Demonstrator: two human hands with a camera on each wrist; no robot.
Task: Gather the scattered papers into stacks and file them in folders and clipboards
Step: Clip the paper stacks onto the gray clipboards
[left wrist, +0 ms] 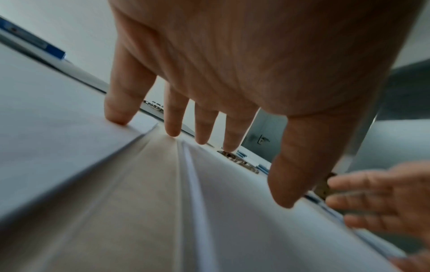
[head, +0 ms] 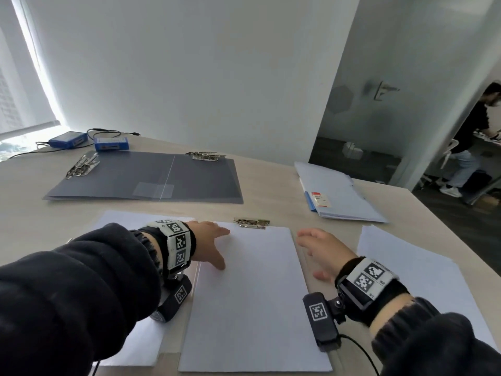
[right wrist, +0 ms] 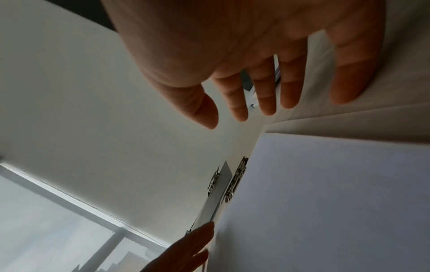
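Our left hand and right hand lie released, flanking the paper stack. Far left sits a grey folder; far right, a blue folder.

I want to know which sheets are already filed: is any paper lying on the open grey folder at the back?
No, the open grey folder lies bare, both its metal clips holding nothing.
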